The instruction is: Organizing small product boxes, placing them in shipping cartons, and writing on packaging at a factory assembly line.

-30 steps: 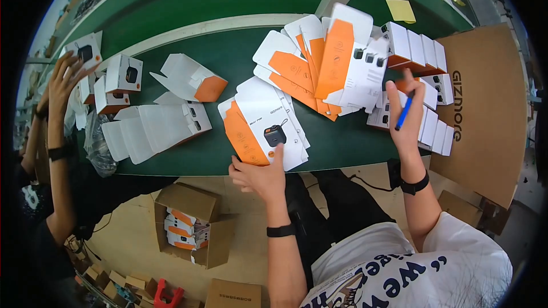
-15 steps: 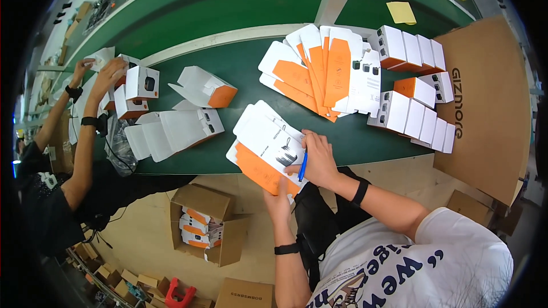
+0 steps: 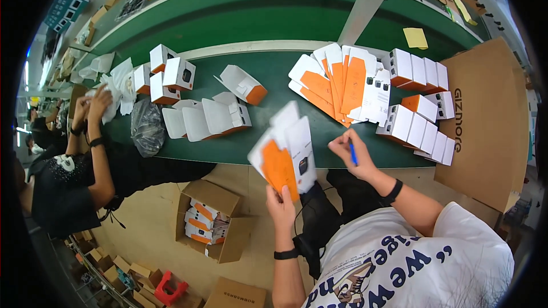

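My left hand (image 3: 281,210) grips the lower edge of a flattened white-and-orange carton (image 3: 278,165), lifted off the table's front edge and partly blurred. A dark product picture shows on its white face. My right hand (image 3: 359,154) is closed around a blue pen (image 3: 353,152), apart from the carton and over the table edge. Beyond it, a fanned stack of flattened cartons (image 3: 354,82) lies on the green table (image 3: 228,157).
Folded white boxes (image 3: 419,120) stand in rows at right, beside a large brown cardboard box (image 3: 485,120). Left of centre are open cartons (image 3: 200,120) and closed boxes (image 3: 178,74). A co-worker's hands (image 3: 94,105) are at far left. An open cardboard box (image 3: 240,239) sits on the floor.
My right hand has moved right, off the carton, with the pen. The carton in my left hand has tilted more upright. The co-worker's hands have left the boxes, and the view has shifted.
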Motion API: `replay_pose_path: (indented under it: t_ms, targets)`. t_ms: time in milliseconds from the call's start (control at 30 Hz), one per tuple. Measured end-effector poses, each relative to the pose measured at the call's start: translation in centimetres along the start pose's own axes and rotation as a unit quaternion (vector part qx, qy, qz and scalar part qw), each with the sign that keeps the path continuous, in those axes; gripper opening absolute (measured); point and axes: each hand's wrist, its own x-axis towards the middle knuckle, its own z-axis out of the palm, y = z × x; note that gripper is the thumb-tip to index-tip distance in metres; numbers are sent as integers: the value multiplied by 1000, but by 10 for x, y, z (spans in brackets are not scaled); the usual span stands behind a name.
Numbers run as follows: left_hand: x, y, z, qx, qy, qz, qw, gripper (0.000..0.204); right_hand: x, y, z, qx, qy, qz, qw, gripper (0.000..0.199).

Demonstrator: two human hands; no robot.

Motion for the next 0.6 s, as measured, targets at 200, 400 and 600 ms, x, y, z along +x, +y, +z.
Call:
replay_pose_path:
  t_ms: [200,400,600]
  targets:
    - [7,38,25,420,123,374,818,40,-14,-52,-10,452,-157,178,860,53]
    - [9,22,60,451,45,348,821,39,3,-6,50,90,35,-2,995,73]
    - [-16,134,9,191,59,343,918,18,22,-9,35,-44,25,-102,993,68]
